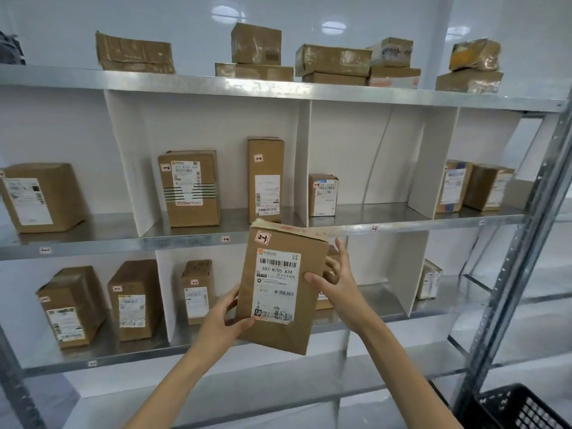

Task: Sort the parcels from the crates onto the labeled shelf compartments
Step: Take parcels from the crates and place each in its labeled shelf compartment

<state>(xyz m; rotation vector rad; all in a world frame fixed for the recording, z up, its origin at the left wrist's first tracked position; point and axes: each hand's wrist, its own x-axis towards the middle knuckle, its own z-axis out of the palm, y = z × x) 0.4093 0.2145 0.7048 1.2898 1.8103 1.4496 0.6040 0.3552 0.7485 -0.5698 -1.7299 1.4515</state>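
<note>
Head view showed your left hand (221, 320) gripping the lower left edge of a brown cardboard parcel (278, 332), with the thumb across the front and the fingers curled behind. Your right hand (339, 287) held the parcel's right edge, thumb pressed on the front and the other fingers spread behind, one of them pointing up. You held the parcel upright and slightly tilted at the centre of the frame, in front of the metal shelf (123, 243) and clear of its boards. Its white shipping label (275, 286) faced you, with a small handwritten sticker (264, 237) at its top left corner. Behind it, white dividers (133, 168) split the shelf into compartments where other boxes (188, 187) stood, and more lay along the top board. A black crate (520, 407) sat in the lower right corner.
</note>
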